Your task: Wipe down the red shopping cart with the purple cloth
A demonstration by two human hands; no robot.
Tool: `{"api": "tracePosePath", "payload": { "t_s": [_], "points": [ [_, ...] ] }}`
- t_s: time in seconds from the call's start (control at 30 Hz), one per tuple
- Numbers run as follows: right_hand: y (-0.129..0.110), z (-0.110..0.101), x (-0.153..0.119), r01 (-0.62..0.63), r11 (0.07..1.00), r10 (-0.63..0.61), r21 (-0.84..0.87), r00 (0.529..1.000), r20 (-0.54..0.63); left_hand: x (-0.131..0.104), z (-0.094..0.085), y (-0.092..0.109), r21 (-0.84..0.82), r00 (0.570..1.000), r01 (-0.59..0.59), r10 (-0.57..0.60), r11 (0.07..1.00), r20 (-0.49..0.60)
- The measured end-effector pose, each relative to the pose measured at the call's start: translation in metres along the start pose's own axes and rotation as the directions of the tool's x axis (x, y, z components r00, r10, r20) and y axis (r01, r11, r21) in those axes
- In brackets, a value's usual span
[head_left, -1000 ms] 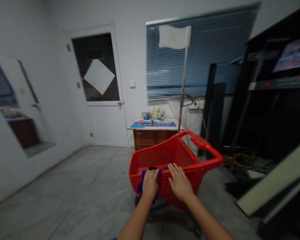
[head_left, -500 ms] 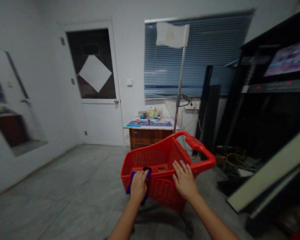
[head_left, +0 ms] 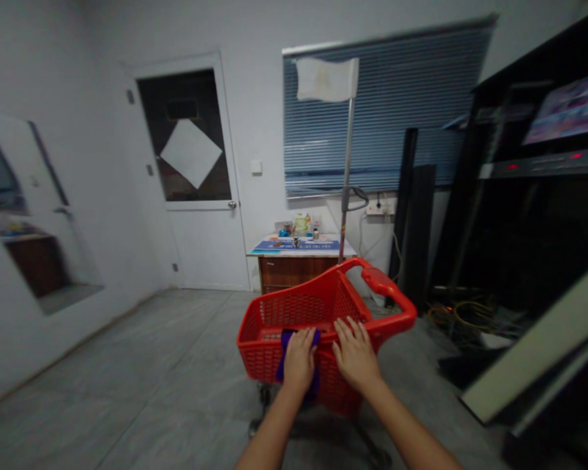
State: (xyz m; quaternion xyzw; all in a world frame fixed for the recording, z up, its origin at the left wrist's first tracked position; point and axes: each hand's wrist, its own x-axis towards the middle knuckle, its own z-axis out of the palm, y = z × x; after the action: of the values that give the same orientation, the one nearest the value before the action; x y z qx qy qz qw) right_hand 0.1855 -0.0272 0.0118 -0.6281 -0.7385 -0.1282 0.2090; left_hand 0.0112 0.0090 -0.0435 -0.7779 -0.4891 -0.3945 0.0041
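Note:
A small red shopping cart (head_left: 294,301) with perforated basket walls stands in front of me, its push handle (head_left: 387,287) to the right. My left hand (head_left: 300,358) grips a purple cloth (head_left: 281,371) folded over the near rim of the basket. Part of the cloth hangs down outside the wall, and the fingers curl over the rim. Just to the right, my right hand (head_left: 357,352) rests on the same rim with its fingers spread, holding no cloth. A pole with a white flag (head_left: 327,79) rises at the cart's far side.
A wooden cabinet (head_left: 294,269) with small items on top stands by the far wall. At right are a dark rack (head_left: 519,215), tangled cables (head_left: 465,314) and a leaning pale panel (head_left: 534,352). A white door (head_left: 208,251) and a mirror (head_left: 85,261) are at left.
My left hand has slid the purple cloth to the right along the rim, closer to my right hand. The right hand stays on the rim. The view has shifted slightly.

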Motion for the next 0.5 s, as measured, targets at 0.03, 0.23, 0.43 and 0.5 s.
{"api": "tracePosePath", "payload": {
  "t_s": [0.03,0.23,0.43,0.5],
  "points": [
    [-0.001,0.000,0.000,-0.003,1.000,0.003,0.003,1.000,0.002,0.002,0.000,0.001,-0.013,1.000,-0.004,0.005,1.000,0.009],
    [-0.003,-0.002,0.001,0.007,1.000,-0.007,0.007,1.000,0.005,-0.004,-0.013,-0.024,-0.032,1.000,0.010,-0.010,0.999,-0.019],
    [-0.003,0.002,0.002,0.002,1.000,-0.001,0.019,0.999,-0.038,0.004,-0.008,-0.005,-0.019,0.999,0.038,-0.038,0.999,0.015],
    [-0.003,0.003,0.002,0.000,1.000,0.001,0.017,0.999,-0.047,0.010,-0.002,0.008,-0.047,0.999,0.000,0.001,0.999,0.035]
  ]
}}
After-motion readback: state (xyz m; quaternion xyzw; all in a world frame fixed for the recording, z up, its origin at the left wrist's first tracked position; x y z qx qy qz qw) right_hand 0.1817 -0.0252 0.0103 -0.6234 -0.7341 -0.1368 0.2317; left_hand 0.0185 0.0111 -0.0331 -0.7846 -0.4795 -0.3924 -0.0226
